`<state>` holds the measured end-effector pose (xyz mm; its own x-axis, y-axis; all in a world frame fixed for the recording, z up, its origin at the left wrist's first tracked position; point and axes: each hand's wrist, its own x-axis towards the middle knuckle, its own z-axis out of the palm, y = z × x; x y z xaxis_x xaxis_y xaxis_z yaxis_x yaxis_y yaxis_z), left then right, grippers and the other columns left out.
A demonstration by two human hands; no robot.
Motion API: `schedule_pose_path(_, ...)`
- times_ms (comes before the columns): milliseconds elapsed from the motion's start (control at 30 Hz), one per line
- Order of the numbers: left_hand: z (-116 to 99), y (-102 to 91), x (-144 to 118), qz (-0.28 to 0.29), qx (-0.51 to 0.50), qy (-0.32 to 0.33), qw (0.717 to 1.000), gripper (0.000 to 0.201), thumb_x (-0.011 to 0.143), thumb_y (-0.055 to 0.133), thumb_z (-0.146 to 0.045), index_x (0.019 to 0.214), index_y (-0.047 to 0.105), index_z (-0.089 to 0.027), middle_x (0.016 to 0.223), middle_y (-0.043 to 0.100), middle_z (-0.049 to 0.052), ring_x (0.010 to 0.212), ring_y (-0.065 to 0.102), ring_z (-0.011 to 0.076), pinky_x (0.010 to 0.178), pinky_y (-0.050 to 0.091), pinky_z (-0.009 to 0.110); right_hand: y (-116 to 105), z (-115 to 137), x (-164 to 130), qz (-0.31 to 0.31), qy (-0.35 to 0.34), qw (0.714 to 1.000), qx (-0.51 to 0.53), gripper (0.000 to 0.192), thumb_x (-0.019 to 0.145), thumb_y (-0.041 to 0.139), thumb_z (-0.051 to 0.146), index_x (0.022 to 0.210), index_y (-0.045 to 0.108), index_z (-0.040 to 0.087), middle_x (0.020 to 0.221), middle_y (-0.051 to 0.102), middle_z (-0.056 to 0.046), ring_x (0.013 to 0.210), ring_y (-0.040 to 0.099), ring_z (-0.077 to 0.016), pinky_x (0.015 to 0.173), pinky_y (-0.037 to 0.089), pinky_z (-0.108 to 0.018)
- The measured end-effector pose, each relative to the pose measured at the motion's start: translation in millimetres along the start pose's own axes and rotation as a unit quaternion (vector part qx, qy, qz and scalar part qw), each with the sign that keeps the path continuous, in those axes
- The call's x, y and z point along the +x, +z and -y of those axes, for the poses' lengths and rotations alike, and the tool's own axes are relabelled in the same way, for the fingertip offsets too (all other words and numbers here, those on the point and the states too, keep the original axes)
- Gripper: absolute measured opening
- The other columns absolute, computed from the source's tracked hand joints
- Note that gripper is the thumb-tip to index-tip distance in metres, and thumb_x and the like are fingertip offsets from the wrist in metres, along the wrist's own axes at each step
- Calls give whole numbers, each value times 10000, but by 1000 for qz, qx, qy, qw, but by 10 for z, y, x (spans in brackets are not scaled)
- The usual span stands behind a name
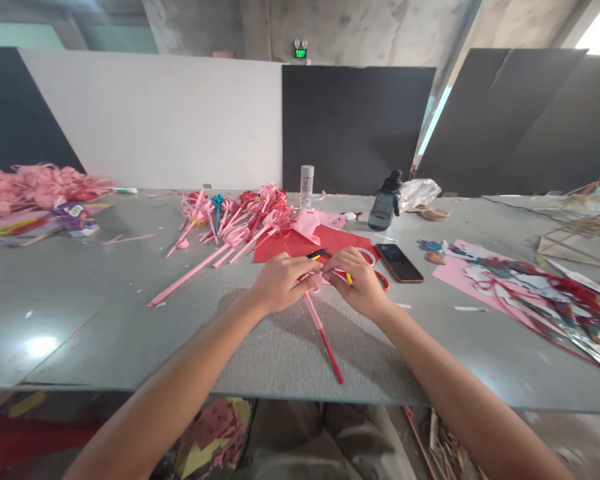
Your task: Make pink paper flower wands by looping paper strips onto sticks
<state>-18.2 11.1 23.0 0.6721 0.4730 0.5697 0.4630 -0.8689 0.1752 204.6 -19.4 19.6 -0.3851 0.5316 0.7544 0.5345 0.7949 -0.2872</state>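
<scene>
Both hands meet over the middle of the table at the top of a pink paper flower (314,311) with curled strips and a thin rolled stem. The stem slants toward me, pink above and red at its lower end. My left hand (286,280) pinches the flower's top from the left, and my right hand (356,280) pinches it from the right. The fingers hide most of the curled part. Just beyond them lie a black and yellow cutter (317,253) and red-handled scissors (383,281), partly covered by my right hand, on red paper (343,241).
Beyond my left hand lies a heap of pink and red paper flowers (250,223). A clear bottle (307,183), a dark water bottle (383,208) and a phone (400,262) are farther back. Cut-outs on pink paper (453,270) spread at right; more pink paper (35,185) is heaped at far left.
</scene>
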Motion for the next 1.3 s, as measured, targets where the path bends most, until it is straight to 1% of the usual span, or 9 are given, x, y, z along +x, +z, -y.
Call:
schedule_pose_path(167,-43,71,7,-9,-51,-14,999,336,1082,434,-365,912,660,-184,854,729,20,747,615,166,730,364,313,35,24,4,2,-27,999,-23,180,981,540,103,865,615,220,833,676,-44,840,542,-223,772,431,-354)
schedule_pose_path(300,0,48,45,-64,-200,-113,971,428,1011,542,-481,701,572,-187,629,542,-14,603,483,131,597,345,263,16,58,-2,-39,-40,997,-49,234,995,461,122,835,585,238,843,685,-55,849,530,-241,793,415,-391)
schedule_pose_path(367,182,-45,42,-142,-224,-168,949,417,979,557,-517,714,560,-196,663,529,-8,618,486,132,583,366,246,-32,22,-19,-76,-34,995,-52,218,976,488,135,819,590,247,849,703,-46,851,548,-241,816,423,-399)
schedule_pose_path(433,450,-162,7,-223,-199,-209,931,437,1047,351,-477,739,503,-208,669,478,-8,580,419,129,561,335,243,-75,-56,-40,-121,-7,991,-49,196,961,526,161,800,596,246,840,702,-47,844,551,-240,833,427,-406)
schedule_pose_path(533,820,-244,-89,-277,-144,-263,913,421,1044,295,-434,749,504,-218,625,435,-17,529,373,139,529,290,252,-63,-198,-54,-188,66,979,-32,147,965,566,215,826,612,231,836,682,-61,839,565,-239,811,439,-398)
schedule_pose_path(700,980,-10,-236,-187,-59,-269,943,174,866,621,-296,723,666,-207,718,665,45,743,618,216,739,468,316,93,-292,-50,-172,165,970,44,108,948,602,272,887,655,200,815,689,-43,735,623,-188,693,478,-321)
schedule_pose_path(933,945,59,-229,-126,-17,-243,962,263,900,519,-182,1059,729,-171,1152,727,134,1145,638,297,1074,446,475,160,-234,-77,-126,213,964,99,126,870,646,311,871,696,195,825,722,-43,736,633,-179,695,489,-304)
schedule_pose_path(1133,766,83,-135,-47,-115,-213,969,277,835,546,-136,1056,699,-203,1088,754,63,975,699,209,912,549,366,217,-241,-79,-104,238,960,105,148,828,642,328,850,705,196,816,732,-49,732,633,-187,696,493,-316)
schedule_pose_path(1300,667,36,-137,20,-205,-206,957,196,819,593,-175,996,675,-201,1034,749,59,975,707,206,882,553,353,184,-338,-94,-116,270,952,81,154,809,623,324,828,696,189,831,742,-70,764,646,-212,719,495,-340)
